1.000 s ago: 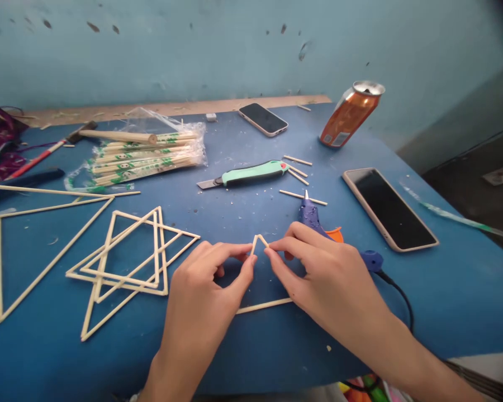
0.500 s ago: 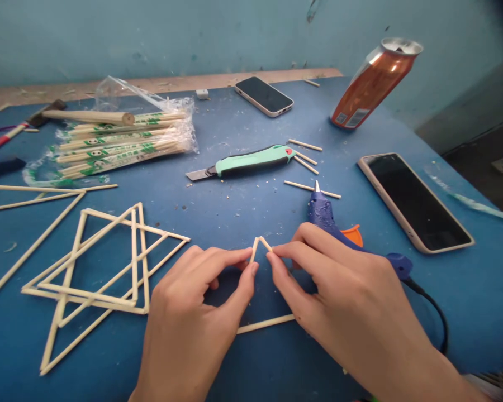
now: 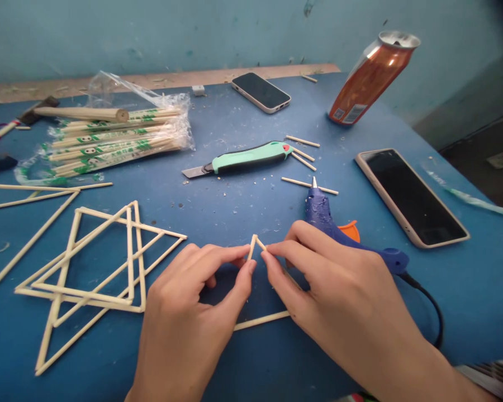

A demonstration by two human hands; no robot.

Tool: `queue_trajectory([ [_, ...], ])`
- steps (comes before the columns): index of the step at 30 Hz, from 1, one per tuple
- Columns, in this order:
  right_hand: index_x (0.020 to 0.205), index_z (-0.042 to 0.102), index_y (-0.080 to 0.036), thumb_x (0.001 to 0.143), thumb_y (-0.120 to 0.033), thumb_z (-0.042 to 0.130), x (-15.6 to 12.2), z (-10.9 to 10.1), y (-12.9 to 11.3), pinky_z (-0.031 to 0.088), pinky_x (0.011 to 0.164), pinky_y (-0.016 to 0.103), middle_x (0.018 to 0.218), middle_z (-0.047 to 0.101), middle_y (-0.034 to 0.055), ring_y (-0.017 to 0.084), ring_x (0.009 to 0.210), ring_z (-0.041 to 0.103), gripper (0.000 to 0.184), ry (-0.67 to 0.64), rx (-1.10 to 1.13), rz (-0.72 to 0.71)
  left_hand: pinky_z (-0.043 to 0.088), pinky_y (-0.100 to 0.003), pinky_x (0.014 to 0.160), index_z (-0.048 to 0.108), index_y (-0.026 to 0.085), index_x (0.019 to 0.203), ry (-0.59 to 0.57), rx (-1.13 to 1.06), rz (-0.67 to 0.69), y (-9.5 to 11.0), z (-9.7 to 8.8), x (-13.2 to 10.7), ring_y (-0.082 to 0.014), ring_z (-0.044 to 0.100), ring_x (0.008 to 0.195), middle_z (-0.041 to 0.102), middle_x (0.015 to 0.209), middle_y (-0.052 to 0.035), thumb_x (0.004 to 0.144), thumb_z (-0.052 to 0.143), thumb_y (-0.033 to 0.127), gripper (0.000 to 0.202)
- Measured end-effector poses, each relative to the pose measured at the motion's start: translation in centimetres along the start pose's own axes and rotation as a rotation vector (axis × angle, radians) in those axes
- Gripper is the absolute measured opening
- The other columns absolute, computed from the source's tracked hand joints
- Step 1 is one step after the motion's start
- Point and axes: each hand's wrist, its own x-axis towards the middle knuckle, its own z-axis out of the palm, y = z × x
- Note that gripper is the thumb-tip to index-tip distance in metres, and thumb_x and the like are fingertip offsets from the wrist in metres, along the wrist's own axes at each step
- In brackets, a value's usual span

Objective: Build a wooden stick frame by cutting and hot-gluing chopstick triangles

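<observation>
My left hand [image 3: 193, 318] pinches a thin wooden chopstick [image 3: 252, 249] between thumb and index finger. Opposite it, my right hand [image 3: 339, 296] is closed on a second chopstick [image 3: 260, 244]. The upper ends of the two sticks meet in a narrow peak between my fingertips; their lower lengths are mostly hidden by the hands. Below the peak, another chopstick [image 3: 262, 321] runs crosswise, its ends covered by my hands. Just beyond my right hand lies a blue glue gun [image 3: 318, 212] with an orange trigger. Left of my left hand rests a star-shaped chopstick frame [image 3: 129, 257].
A green utility knife [image 3: 251, 158], blade out, lies mid-table near short stick pieces [image 3: 304, 153]. Behind are packaged chopsticks [image 3: 121, 139], a hammer [image 3: 46, 106] and a phone [image 3: 262, 92]. Rightward stand a tilted-looking can [image 3: 371, 78] and another phone [image 3: 411, 195]. More joined sticks [image 3: 37, 240] lie left.
The whole view has shifted slightly. My fingertips are a little closer together, and the two stick ends meet more tightly at the peak. Both hands keep their pinch.
</observation>
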Motion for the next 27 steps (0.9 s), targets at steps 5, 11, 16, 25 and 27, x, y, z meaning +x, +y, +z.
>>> queue_trajectory([
  [5, 0.077, 0.067, -0.017, 0.1, -0.021, 0.052, -0.02, -0.06, -0.04, 0.031, 0.052, 0.028, 0.073, 0.057, 0.0004, 0.011, 0.059, 0.053, 0.028, -0.011, 0.012, 0.002, 0.046, -0.026, 0.062, 0.073, 0.032, 0.104, -0.008, 0.011, -0.007, 0.08, -0.06, 0.02, -0.012, 0.053, 0.064, 0.066, 0.078, 0.0054, 0.089, 0.069, 0.025, 0.016],
  [11, 0.077, 0.066, -0.017, 0.099, -0.021, 0.052, -0.15, -0.16, -0.03, 0.033, 0.053, 0.028, 0.074, 0.057, 0.0007, 0.011, 0.061, 0.055, 0.027, 0.0, 0.001, 0.005, 0.046, -0.027, 0.062, 0.073, 0.032, 0.104, 0.004, 0.012, -0.007, 0.1, -0.07, 0.0, -0.012, 0.052, 0.064, 0.066, 0.078, 0.0055, 0.089, 0.069, 0.025, 0.016],
  [16, 0.078, 0.066, -0.017, 0.099, -0.02, 0.053, -0.11, -0.17, 0.09, 0.034, 0.053, 0.027, 0.073, 0.057, 0.0009, 0.011, 0.062, 0.055, 0.025, 0.017, 0.007, 0.018, 0.045, -0.026, 0.062, 0.072, 0.032, 0.104, 0.005, 0.027, -0.01, 0.16, -0.04, 0.01, -0.0116, 0.052, 0.064, 0.066, 0.079, 0.0062, 0.089, 0.07, 0.025, 0.016],
  [25, 0.076, 0.063, -0.017, 0.098, -0.019, 0.052, -0.02, -0.28, -0.12, 0.035, 0.052, 0.025, 0.072, 0.057, 0.0004, 0.01, 0.058, 0.053, 0.024, 0.023, 0.02, 0.022, 0.046, -0.027, 0.062, 0.073, 0.031, 0.103, 0.001, 0.037, -0.016, 0.19, 0.11, 0.09, -0.0125, 0.053, 0.064, 0.064, 0.076, 0.0048, 0.089, 0.069, 0.025, 0.015],
  [27, 0.075, 0.062, -0.017, 0.098, -0.019, 0.052, -0.02, -0.26, -0.16, 0.034, 0.051, 0.025, 0.072, 0.057, 0.0005, 0.01, 0.057, 0.053, 0.025, 0.024, 0.008, 0.027, 0.046, -0.027, 0.063, 0.073, 0.031, 0.102, -0.003, 0.04, -0.018, 0.24, 0.04, 0.06, -0.0128, 0.054, 0.065, 0.064, 0.075, 0.0047, 0.089, 0.069, 0.025, 0.015],
])
